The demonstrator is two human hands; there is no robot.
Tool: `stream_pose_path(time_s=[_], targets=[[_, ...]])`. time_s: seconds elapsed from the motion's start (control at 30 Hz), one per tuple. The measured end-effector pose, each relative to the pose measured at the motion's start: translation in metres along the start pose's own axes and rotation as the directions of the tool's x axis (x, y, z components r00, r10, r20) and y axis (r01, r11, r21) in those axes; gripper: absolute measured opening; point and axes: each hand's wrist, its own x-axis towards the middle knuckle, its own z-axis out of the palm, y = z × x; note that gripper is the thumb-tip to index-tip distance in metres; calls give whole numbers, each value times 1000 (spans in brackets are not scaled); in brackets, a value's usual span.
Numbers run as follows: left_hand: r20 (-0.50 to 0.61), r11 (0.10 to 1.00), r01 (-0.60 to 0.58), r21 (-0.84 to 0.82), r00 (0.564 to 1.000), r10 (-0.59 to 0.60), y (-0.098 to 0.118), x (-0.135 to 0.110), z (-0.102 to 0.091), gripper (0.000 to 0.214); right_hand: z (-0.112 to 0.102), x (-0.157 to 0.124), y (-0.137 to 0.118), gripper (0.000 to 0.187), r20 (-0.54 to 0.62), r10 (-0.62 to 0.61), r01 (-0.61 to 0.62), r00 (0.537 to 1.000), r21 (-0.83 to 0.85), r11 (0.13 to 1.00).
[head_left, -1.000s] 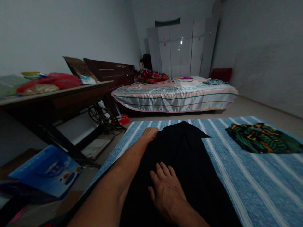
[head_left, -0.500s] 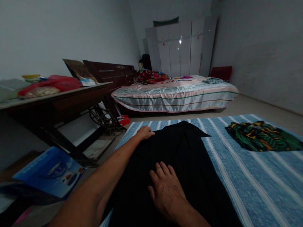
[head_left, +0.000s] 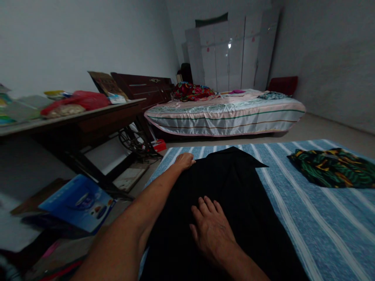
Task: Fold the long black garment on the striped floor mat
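Observation:
A black garment (head_left: 231, 183) lies spread lengthwise on a blue striped sheet (head_left: 316, 218). My left hand (head_left: 185, 160) reaches far out to the garment's far left edge, fingers curled down onto the cloth there. My right hand (head_left: 212, 230) rests flat on the middle of the garment, fingers stretched out and slightly apart, holding nothing. A green patterned cloth (head_left: 331, 168) lies bunched on the sheet to the right, apart from both hands.
A dark wooden table (head_left: 88, 121) with a red bag (head_left: 84, 100) and clutter stands at left. A blue box (head_left: 77, 202) lies on the floor below it. A bed (head_left: 225, 117) with striped cover and white wardrobes (head_left: 231, 58) fill the back.
My left hand slid slightly along the garment's far edge. The view shifted a little to the left. My right hand stayed flat on the cloth.

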Motion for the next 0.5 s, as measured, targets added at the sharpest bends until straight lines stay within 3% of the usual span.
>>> stream_pose_path(time_s=[0.2,0.37,0.5], targets=[[-100,991,-116,63,988,122,23,-19,-7,24,5,-1,2,47,-18,-5,4,1000,-28,1000],[-53,959,-280,51,958,282,37,-34,7,23,6,-2,1,51,-5,6,-6,1000,-49,999],[-28,955,-295,37,955,296,29,-31,16,27,5,-3,1,53,17,11,-10,1000,-42,999]])
